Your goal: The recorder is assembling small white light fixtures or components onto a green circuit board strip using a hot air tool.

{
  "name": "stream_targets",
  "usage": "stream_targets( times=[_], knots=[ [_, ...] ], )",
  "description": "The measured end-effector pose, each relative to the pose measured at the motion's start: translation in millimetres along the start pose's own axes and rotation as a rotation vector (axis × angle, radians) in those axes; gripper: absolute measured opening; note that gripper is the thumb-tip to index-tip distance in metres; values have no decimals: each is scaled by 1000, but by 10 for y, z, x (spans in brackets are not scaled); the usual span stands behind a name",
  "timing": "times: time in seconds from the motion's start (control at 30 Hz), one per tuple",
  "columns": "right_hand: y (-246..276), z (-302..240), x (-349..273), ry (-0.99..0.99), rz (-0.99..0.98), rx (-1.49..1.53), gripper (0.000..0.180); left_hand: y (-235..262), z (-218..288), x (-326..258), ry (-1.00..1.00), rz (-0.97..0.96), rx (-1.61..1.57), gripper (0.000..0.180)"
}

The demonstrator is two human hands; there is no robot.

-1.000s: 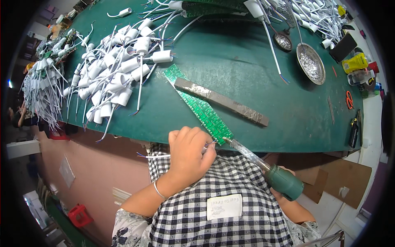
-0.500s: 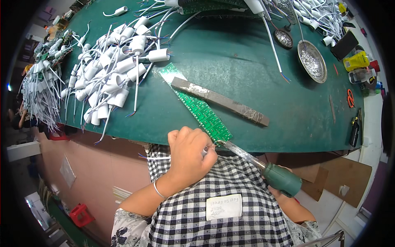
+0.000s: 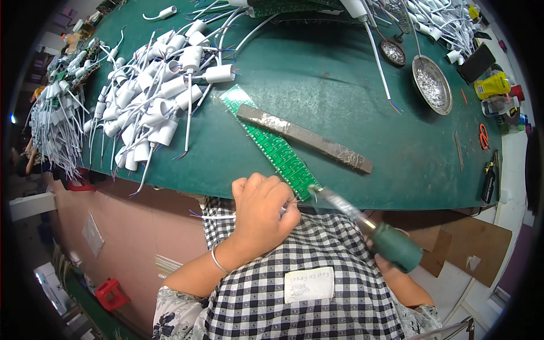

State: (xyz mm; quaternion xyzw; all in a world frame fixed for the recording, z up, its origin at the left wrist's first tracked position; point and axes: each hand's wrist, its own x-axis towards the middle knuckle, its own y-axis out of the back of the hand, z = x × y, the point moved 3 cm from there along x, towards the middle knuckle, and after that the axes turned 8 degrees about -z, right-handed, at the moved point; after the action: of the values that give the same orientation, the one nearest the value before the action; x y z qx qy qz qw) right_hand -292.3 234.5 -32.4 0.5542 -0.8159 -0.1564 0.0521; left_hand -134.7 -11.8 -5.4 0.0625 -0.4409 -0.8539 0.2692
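My left hand (image 3: 263, 212) is closed at the table's front edge, with a white cable (image 3: 218, 217) in its fist. The cable's thin coloured wire ends stick out on the left, and its fingertips meet the near end of a green circuit board strip (image 3: 277, 150). Mostly hidden behind the green handle, my right hand (image 3: 384, 263) grips a soldering iron (image 3: 396, 246). The iron is slightly blurred, and its tip is close to the board's near right corner. Across the far part of the board lies a grey metal bar (image 3: 306, 139).
A heap of white lamp holders with cables (image 3: 164, 96) covers the table's left. Beyond the board, right, stand a metal dish of silvery bits (image 3: 432, 85) and a smaller dish (image 3: 392, 52). Orange-handled scissors (image 3: 483, 136) and a yellow bottle (image 3: 492, 85) lie at the right edge.
The soldering iron's tip has moved a little right, away from my left fingertips, and its handle has shifted right and slightly down. My left hand stays in place with the cable.
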Motion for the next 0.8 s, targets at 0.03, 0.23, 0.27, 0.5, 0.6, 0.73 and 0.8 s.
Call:
stream_targets(
  times=[0.03,0.23,0.27,0.5,0.6,0.73,0.8],
  knots=[
    [-3,61,-55,-47,18,64,27,0,1,1,-2,2,4,15],
    [40,223,-300,-205,19,-21,36,-3,-4,-6,-5,6,5,15],
    [49,243,-339,-206,17,-76,36,-1,-4,-6,-8,10,6,15],
    [57,356,-407,-237,-32,46,57,51,8,-28,27,-23,-47,18],
    [50,333,-369,-248,-87,178,67,114,-22,-65,48,-45,-153,19],
    [44,359,-367,-266,-97,154,67,127,-71,-91,18,-70,-149,18],
    [60,378,-373,-281,-114,97,67,129,-59,-77,14,-63,-120,18]
  ],
)
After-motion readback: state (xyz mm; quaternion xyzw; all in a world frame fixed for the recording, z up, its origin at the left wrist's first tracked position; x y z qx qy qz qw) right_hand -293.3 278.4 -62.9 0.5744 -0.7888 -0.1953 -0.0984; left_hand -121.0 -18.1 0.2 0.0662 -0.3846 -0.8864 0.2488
